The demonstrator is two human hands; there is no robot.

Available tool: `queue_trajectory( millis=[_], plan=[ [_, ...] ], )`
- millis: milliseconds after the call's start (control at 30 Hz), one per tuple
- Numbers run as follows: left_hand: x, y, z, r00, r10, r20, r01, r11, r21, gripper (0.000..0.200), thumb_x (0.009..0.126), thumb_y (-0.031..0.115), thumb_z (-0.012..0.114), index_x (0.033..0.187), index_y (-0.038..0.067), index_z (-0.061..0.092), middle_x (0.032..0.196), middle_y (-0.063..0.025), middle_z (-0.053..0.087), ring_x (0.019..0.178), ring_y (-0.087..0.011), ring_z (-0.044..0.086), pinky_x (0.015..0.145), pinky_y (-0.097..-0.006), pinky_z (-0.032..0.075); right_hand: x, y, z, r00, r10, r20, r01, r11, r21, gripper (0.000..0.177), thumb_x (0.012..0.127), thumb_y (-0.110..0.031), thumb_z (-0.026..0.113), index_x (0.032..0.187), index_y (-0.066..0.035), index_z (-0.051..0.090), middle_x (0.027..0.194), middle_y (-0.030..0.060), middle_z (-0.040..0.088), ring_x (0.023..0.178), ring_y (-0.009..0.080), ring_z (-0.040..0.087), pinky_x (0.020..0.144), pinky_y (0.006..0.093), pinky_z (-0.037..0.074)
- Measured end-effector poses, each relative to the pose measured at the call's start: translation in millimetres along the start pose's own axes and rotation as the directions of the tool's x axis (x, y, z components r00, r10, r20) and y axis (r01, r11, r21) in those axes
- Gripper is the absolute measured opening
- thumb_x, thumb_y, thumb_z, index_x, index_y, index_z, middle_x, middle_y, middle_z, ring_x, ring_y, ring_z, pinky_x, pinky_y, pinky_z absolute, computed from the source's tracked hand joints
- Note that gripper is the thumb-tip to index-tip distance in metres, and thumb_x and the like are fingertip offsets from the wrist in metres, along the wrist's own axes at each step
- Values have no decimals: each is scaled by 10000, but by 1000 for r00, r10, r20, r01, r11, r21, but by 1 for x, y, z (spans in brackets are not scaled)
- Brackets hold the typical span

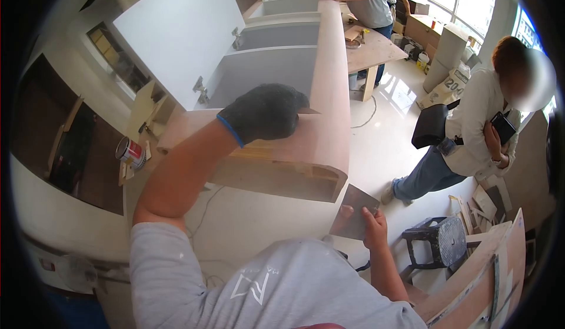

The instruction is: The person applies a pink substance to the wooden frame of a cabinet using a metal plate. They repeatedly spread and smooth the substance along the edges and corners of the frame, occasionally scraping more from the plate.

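My left hand (263, 112), in a dark glove with a blue cuff, is closed above the near end of a long cabinet. A thin pinkish sheet edge (309, 111) sticks out from its right side, close to the curved pinkish panel (332, 87). My right hand (374, 226) is bare and grips a dark flat rectangular plate (354, 212) by its right edge, below the panel's rounded corner. Behind the gloved hand, a white cabinet door (176, 35) stands open on metal hinges (201, 90).
A person (471, 117) holding a phone stands at the right. Another person (368, 2) works at the cabinet's far end, beside a wooden table (379, 49). A black stool (435, 241) and boards (500, 276) lie lower right; a paint can (130, 152) is left.
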State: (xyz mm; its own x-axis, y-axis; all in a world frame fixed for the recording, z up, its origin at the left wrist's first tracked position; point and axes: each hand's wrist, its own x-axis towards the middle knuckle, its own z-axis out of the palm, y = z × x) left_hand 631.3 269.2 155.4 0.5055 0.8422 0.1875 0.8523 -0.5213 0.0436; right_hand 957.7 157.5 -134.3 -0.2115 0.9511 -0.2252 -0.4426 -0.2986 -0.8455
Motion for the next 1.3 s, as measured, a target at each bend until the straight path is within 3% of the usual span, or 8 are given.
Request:
queue_trajectory(
  millis=[300, 400, 533, 767, 867, 967, 1067, 1300],
  plan=[
    [-48, 50, -3, 992, 111, 62, -109, 993, -39, 267, 767, 21, 632, 1028, 13, 688, 881, -193, 679, 813, -388, 657, 755, -494, 534, -11, 6, -2, 999, -3, -52, 5, 999, 49, 262, 1014, -169, 598, 1212, 3, 608, 1119, 81, 698, 984, 140, 662, 880, 289, 520],
    [-43, 24, -7, 928, 326, -180, -330, 944, 9, 258, 766, 6, 638, 1018, 21, 696, 894, -193, 687, 828, -382, 664, 768, -480, 544, -13, 3, 1, 997, -14, -71, 17, 999, 45, 251, 1004, -157, 598, 1205, -6, 606, 1086, 77, 697, 936, 150, 673, 837, 294, 536],
    [-7, -9, 4, 993, 65, -97, -67, 998, -17, 247, 750, -5, 638, 983, 3, 718, 912, -191, 712, 835, -388, 672, 781, -466, 550, -10, -5, 4, 1000, 1, -12, -1, 1000, -4, 261, 1016, -162, 591, 1218, 2, 608, 1125, 78, 696, 991, 140, 661, 882, 290, 520],
    [-43, 25, 3, 993, 113, 19, -112, 992, -52, 305, 719, -2, 657, 1012, 31, 732, 950, -193, 712, 878, -383, 664, 797, -457, 535, -11, -1, 11, 999, 0, -44, -2, 999, -35, 251, 1001, -192, 621, 1174, -10, 621, 1054, 58, 701, 907, 126, 661, 819, 274, 522],
    [-73, 52, 4, 985, 140, -105, -149, 986, -80, 82, 820, 97, 613, 807, 49, 678, 807, -165, 677, 763, -355, 659, 737, -457, 525, -11, 5, 13, 998, -27, -51, 25, 999, -39, 248, 1001, -194, 622, 1168, -11, 621, 1042, 56, 700, 892, 126, 660, 805, 277, 523],
    [-85, 61, -21, 987, 123, 100, -114, 990, -83, 340, 726, -34, 631, 1045, 42, 721, 914, -163, 705, 878, -368, 668, 802, -459, 543, -14, 2, 20, 998, -14, -55, 12, 999, -30, 245, 1000, -187, 620, 1171, -11, 619, 1044, 56, 699, 902, 127, 659, 810, 276, 521],
    [-71, 19, -13, 965, 167, -201, -179, 983, -42, 358, 712, -28, 645, 1051, 60, 724, 926, -154, 713, 851, -363, 674, 791, -468, 546, -15, 4, 17, 1000, 24, -11, -24, 999, -39, 241, 999, -178, 618, 1175, -13, 621, 1051, 64, 701, 926, 131, 659, 829, 280, 518],
    [-41, -17, -9, 1000, 6, -2, -6, 997, -73, 228, 735, 5, 633, 935, 30, 741, 946, -195, 713, 818, -393, 668, 774, -459, 547, -21, 10, 38, 1000, 18, 24, -18, 999, -29, 257, 1019, -169, 601, 1211, 1, 616, 1145, 77, 698, 1003, 132, 652, 892, 286, 512]
  ],
)
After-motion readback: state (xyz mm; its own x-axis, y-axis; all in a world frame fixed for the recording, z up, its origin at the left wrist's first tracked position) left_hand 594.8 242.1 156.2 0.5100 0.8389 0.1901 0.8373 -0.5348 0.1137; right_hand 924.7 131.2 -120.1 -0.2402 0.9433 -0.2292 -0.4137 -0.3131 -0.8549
